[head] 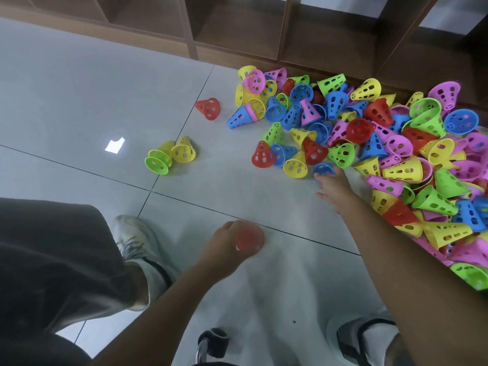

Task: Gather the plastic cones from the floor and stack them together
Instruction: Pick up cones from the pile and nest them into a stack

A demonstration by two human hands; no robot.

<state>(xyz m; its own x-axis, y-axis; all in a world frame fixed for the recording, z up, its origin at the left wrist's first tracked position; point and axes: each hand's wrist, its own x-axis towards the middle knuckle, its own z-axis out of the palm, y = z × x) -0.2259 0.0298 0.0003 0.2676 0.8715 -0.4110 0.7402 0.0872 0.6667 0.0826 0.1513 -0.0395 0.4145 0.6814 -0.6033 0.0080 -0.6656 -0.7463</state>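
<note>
Cones everywhere — the big pile of plastic cones (pixel 383 143) spreads ahead of my right hand (pixel 334 187) and off to its right, all colours, lying every which way against the foot of the wooden shelving (pixel 264 30). My right fingers (pixel 320 175) are spread and nearly straight, tips just reaching a blue cone (pixel 324 169) at the pile's near edge; it lies on its side with its wide mouth turned toward me. Touching, not gripping, as far as I can see.

My left hand (pixel 227 247) is lower and to the left, fingers curled round a red cone (pixel 249 237). It's blurred, so I can't tell which way its tip points.

Under both hands, pale grey floor tiles (pixel 79 88) with dark grout lines, and a bright patch of reflected light well to the left. Strays out there too: a red cone (pixel 208 109) on its side far ahead of my left fingers, narrow end pointing left; a yellow-and-green nested pair (pixel 161 159) with a yellow cone (pixel 184 150) touching it, mouths facing me. Just left of my right fingertips stand a yellow cone (pixel 295 165) and a red one (pixel 263 155), narrow ends up.

My dark trouser leg (pixel 47 260) and white shoe (pixel 134 241) sit left of my left hand.
</note>
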